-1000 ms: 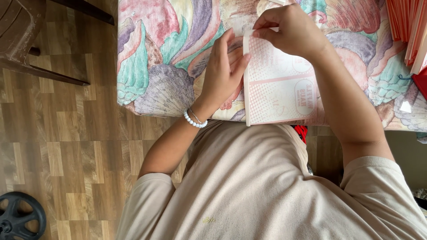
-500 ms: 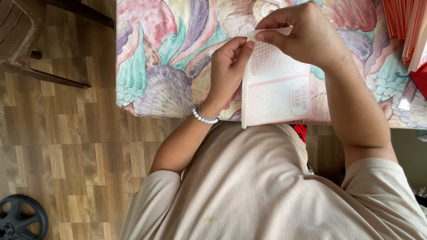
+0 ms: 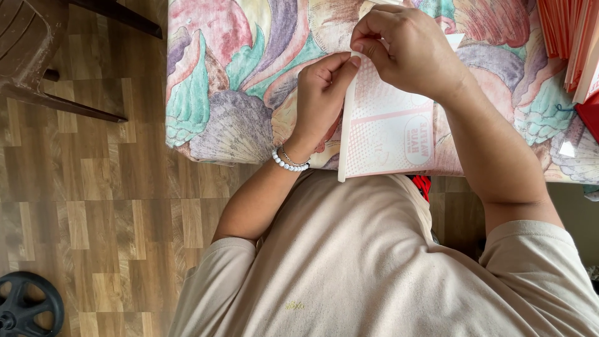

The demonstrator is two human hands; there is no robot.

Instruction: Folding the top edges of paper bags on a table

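A flat pink-and-white paper bag (image 3: 387, 134) lies on the table's colourful shell-pattern cloth (image 3: 224, 68), its near end at the table edge. My left hand (image 3: 321, 93), with a white bead bracelet on the wrist, rests along the bag's left folded edge, thumb and forefinger pinching it near the top. My right hand (image 3: 409, 50) covers the bag's far end, fingers curled down and pinching the same upper left corner. Both hands meet at that corner. The bag's far end is hidden under my right hand.
A stack of pink and red paper sheets (image 3: 571, 37) sits at the table's right. A dark brown plastic chair (image 3: 37, 50) stands on the wood-pattern floor at the upper left. A black wheel-like object (image 3: 28, 306) lies at the lower left.
My left hand has slid from flat on the cloth onto the bag's left edge. My right hand shifted slightly right and closed its fingers to meet the left hand at the corner.
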